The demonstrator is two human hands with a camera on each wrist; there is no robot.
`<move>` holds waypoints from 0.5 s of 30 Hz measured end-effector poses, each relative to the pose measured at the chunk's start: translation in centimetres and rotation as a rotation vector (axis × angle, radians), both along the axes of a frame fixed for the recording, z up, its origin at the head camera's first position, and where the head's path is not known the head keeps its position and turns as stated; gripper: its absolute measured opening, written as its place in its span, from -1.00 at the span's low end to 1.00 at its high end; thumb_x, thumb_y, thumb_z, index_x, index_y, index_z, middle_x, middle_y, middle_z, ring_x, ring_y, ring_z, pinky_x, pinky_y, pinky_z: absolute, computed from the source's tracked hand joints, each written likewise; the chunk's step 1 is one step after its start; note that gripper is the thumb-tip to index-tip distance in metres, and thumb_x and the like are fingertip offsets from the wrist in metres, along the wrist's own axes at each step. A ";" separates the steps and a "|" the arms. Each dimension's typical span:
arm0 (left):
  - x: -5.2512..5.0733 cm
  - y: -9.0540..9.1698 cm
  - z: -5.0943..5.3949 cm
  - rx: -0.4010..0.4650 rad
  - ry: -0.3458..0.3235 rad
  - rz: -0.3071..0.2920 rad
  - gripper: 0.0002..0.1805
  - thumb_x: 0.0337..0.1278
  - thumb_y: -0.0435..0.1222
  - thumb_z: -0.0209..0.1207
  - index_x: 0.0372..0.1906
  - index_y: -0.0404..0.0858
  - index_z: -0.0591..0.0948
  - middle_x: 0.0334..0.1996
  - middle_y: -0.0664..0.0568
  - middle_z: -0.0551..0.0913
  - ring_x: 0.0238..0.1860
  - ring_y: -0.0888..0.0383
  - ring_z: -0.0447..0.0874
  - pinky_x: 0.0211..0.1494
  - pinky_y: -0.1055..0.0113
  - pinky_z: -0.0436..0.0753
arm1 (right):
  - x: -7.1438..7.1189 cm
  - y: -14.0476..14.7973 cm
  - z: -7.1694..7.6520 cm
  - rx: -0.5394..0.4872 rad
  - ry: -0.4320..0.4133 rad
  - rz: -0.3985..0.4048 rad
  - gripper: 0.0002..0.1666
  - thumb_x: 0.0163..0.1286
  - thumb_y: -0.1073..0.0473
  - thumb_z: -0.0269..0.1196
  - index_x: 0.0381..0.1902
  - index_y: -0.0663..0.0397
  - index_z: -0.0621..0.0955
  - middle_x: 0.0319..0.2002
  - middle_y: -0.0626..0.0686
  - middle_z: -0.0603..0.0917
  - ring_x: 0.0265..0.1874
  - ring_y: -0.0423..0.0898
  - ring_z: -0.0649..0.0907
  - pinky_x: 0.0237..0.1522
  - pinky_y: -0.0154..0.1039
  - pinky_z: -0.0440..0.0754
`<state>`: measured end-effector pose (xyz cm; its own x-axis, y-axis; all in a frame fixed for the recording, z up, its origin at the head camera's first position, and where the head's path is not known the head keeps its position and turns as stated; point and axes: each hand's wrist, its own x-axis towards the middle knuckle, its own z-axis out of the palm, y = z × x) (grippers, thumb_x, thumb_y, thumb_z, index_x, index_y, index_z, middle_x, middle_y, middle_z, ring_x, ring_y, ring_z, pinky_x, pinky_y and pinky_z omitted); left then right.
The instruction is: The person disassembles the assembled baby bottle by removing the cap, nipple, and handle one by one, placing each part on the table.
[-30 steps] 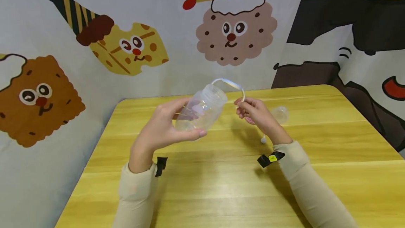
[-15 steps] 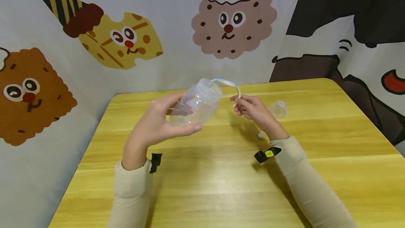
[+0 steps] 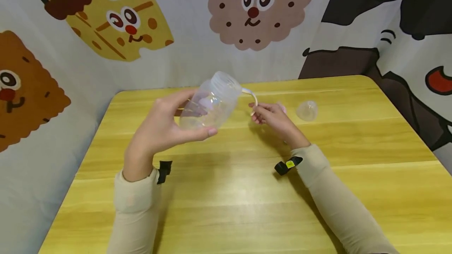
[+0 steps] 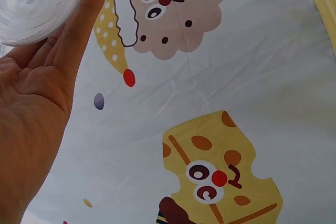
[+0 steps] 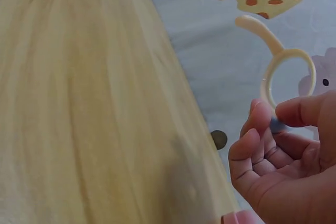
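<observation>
A clear, wide-necked bottle is held by my left hand, fingers behind it and thumb along its near side. It is tilted, its open neck pointing up and right. The left wrist view catches the bottle's round base against the palm. My right hand pinches a cream-white ring with a curved arm between thumb and fingers. In the head view part of this ring arches close to the bottle neck; whether they touch I cannot tell.
A clear dome-shaped cap lies on the wooden table right of my right hand. Something pink shows partly behind that hand. Beyond the table's back edge hangs a cartoon-printed cloth.
The head view has tilted down, and both hands sit further left in it. The bottle neck and the ring are nearer each other, with less of the ring showing. Both grips stay the same.
</observation>
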<state>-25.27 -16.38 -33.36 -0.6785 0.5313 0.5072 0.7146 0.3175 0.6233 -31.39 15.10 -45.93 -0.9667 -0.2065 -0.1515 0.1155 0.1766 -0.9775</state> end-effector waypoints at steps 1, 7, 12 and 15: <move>0.0 -0.1 0.0 -0.001 0.003 0.005 -0.24 -0.19 -0.21 0.67 0.24 -0.25 0.68 0.01 0.03 0.79 -0.11 0.18 0.77 -0.03 0.25 0.79 | 0.0 -0.1 -0.1 0.008 -0.006 0.002 -0.46 0.68 0.16 0.06 0.43 0.43 0.48 -0.18 0.23 0.68 -0.28 -0.14 0.64 -0.10 -0.31 0.71; -0.2 -0.3 0.1 -0.013 0.008 0.029 -0.25 -0.18 -0.18 0.68 0.24 -0.23 0.69 0.01 0.03 0.79 -0.11 0.18 0.77 -0.03 0.23 0.80 | -0.1 -0.2 -0.5 0.028 -0.047 -0.022 -0.48 0.69 0.19 0.06 0.42 0.43 0.50 -0.29 0.08 0.69 -0.38 -0.23 0.63 -0.26 -0.43 0.64; -0.1 -0.3 0.1 -0.012 -0.004 0.036 -0.25 -0.16 -0.18 0.67 0.25 -0.23 0.69 0.02 0.05 0.79 -0.10 0.19 0.77 -0.02 0.24 0.79 | -0.1 -0.2 -1.2 0.010 -0.073 -0.030 -0.49 0.67 0.23 0.07 0.41 0.46 0.50 -0.40 -0.03 0.67 -0.45 -0.27 0.60 -0.39 -0.48 0.54; 0.0 -0.4 0.1 -0.011 -0.011 0.044 -0.25 -0.16 -0.16 0.68 0.25 -0.21 0.69 0.02 0.07 0.79 -0.10 0.20 0.77 -0.01 0.27 0.78 | -0.1 -0.3 -1.6 0.015 -0.070 -0.025 -0.51 0.67 0.24 0.07 0.38 0.49 0.52 -0.44 -0.06 0.67 -0.48 -0.29 0.59 -0.44 -0.49 0.50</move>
<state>-25.28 -16.79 -33.30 -0.7070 0.5064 0.4937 0.6929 0.3559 0.6271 -31.49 14.76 -47.52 -0.9583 -0.1799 -0.2219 0.1881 0.1871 -0.9642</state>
